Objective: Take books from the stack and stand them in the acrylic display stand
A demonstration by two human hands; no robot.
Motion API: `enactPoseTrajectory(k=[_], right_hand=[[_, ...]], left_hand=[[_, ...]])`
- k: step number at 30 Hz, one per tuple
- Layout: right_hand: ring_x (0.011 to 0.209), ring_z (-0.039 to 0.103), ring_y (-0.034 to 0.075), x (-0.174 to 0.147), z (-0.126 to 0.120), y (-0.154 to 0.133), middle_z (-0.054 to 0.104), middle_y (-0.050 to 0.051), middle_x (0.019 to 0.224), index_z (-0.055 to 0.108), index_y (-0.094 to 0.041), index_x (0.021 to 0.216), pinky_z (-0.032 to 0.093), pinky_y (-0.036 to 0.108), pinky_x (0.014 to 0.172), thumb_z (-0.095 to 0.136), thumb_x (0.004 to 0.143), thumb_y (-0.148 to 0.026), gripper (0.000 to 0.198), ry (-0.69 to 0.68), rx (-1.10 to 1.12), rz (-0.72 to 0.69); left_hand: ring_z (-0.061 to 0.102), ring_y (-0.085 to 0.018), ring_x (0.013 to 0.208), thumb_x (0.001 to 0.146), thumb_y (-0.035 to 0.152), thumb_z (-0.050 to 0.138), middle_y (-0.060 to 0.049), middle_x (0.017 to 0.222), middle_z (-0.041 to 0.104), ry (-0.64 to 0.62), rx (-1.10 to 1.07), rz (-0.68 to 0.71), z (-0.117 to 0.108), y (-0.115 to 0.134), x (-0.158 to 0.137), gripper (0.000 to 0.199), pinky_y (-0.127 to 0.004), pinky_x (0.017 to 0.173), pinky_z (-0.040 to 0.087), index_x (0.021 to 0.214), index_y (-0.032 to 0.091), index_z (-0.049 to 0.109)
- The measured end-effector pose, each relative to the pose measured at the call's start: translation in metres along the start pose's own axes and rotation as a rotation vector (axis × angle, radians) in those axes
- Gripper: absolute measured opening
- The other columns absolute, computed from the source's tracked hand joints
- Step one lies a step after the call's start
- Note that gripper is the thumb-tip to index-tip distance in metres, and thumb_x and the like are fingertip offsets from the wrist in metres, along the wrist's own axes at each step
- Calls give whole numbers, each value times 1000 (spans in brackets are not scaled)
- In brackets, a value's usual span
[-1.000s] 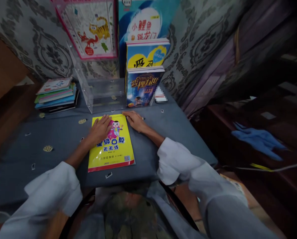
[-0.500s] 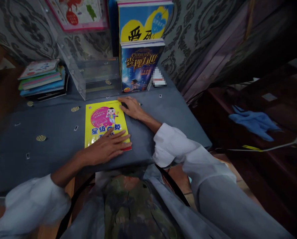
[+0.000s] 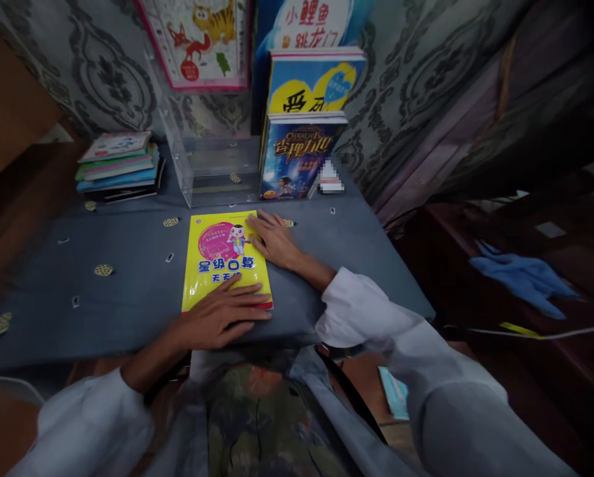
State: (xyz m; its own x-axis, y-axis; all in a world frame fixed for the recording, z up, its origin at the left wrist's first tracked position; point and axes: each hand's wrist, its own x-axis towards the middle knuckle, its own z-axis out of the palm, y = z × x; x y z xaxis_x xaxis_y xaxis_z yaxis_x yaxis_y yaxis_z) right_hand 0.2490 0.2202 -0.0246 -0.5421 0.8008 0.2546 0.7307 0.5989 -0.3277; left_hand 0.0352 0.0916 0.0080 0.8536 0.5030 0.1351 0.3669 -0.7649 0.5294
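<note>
A yellow workbook [image 3: 196, 265] with a pink circle and a cartoon child on its cover lies flat and closed near the table's front edge. Across its bottom part rests my left hand [image 3: 225, 313], fingers stretched out to the right and covering some of the title. My right hand [image 3: 277, 242] lies at the book's upper right edge, its fingers spread and the tips on the cover. Neither hand grips anything.
Behind the workbook stands a clear acrylic rack [image 3: 222, 189] with upright books [image 3: 297, 159] in it. A stack of thin books [image 3: 120, 165] lies at the back left. The table [image 3: 132, 291] has a grey-blue cloth. At right is a blue cloth [image 3: 523, 275].
The view has shifted, so the table and books appear further right and lower. My left hand has slid slightly down the cover, showing more of the title. My right hand stays at the upper right edge.
</note>
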Motion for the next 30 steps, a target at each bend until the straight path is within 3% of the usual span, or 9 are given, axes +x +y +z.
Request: enactPoseTrajectory(k=[7,11,16,20,24,27,30], right_hand=[[153,27,29,-77,-10,-44,37,17,162,33,-12,157,21,57,123,37,104,-44,62,-147,-24,-124],[154,26,27,-100,-15,-48,36,15,162,27,-17,160,23,55,124,35,106,-48,63,-179,-15,-146],[155,22,30,-100,-20,-41,29,19,165,22,-15,161,21,59,124,38,102,-60,76,-242,17,-166],[156,18,30,-99,-26,-38,25,19,166,18,-16,162,17,59,125,42,99,-65,84,-288,56,-188],[156,16,30,-99,-28,-36,23,18,167,18,-17,162,16,58,126,45,96,-69,89,-316,83,-189],[156,18,32,-99,-26,-33,23,19,167,18,-18,162,16,61,125,49,93,-70,92,-322,91,-184],[156,18,31,-100,-24,-31,22,18,167,18,-20,162,16,60,125,51,92,-70,92,-315,101,-182]], left_hand=[[69,-19,113,100,24,49,-5,114,77,238,-255,-90,0,-4,-3,28,-46,116,38,118,24,72],[65,-20,120,101,23,46,-7,120,74,334,-209,-160,8,-6,-3,30,-42,109,47,121,23,70],[44,-22,145,104,32,43,-11,154,50,339,28,-305,14,-14,-14,44,-44,120,37,146,21,51],[36,-26,150,104,42,41,-14,159,43,327,234,-438,11,-36,-31,54,-50,124,28,152,18,41],[24,-37,154,100,52,44,-21,162,35,426,343,-643,12,-53,-38,62,-59,121,27,148,13,44],[22,-38,154,98,52,46,-22,164,30,527,244,-711,14,-52,-34,62,-61,120,26,147,14,45],[28,-35,152,93,51,53,-18,162,36,661,-54,-737,5,-47,-26,62,-56,120,31,145,18,47]])
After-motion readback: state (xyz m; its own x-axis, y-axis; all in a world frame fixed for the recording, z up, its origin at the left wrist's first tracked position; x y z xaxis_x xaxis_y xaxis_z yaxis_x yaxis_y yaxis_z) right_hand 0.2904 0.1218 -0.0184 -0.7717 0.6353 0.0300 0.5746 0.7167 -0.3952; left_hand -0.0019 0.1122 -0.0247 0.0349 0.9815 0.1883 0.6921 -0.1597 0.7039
